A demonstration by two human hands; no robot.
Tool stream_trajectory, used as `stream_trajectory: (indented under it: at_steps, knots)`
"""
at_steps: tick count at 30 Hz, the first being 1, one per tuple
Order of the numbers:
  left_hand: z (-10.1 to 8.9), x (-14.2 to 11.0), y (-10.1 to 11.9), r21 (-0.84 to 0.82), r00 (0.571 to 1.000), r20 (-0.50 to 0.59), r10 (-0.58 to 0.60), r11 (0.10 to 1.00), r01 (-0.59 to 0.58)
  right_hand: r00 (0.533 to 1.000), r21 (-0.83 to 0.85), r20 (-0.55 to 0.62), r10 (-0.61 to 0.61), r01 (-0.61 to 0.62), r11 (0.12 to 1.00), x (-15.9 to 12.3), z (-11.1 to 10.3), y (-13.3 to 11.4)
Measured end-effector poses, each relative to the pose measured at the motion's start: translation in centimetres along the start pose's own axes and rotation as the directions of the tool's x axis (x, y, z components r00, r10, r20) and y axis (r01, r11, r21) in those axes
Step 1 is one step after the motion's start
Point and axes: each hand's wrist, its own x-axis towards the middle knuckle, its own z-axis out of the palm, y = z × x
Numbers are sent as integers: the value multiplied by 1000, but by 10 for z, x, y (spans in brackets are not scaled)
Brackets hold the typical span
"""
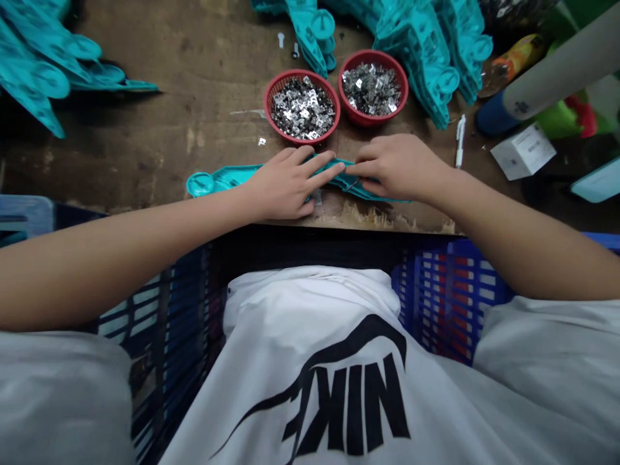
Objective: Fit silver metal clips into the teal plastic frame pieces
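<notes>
A long teal plastic part (232, 174) lies along the near edge of the table, its round end to the left. My left hand (290, 184) rests across its middle, fingers stretched out and apart, pointing right. At the part's right half, my right hand (387, 165) has its thumb and fingers pinched together, close to the left fingertips. Whatever sits in that pinch is hidden or too small to name. Just beyond my hands stand two red baskets, the left basket (267, 106) and the right basket (403, 77), both full of small shiny metal clips (303, 110).
More teal parts (43, 64) are piled at the far left, and others (411, 51) at the far right. A white pen (460, 142), a small white box (523, 152) and a grey-and-blue cylinder (547, 71) are on the right. Below the table edge stands a blue crate (450, 290).
</notes>
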Motion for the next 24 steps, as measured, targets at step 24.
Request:
stream_trajectory:
  at_steps: [24]
  knots:
    - [9,-3,-8,-11,1000,1,-12,1000,12,992,66,122,42,-51,997,-7,-12,1]
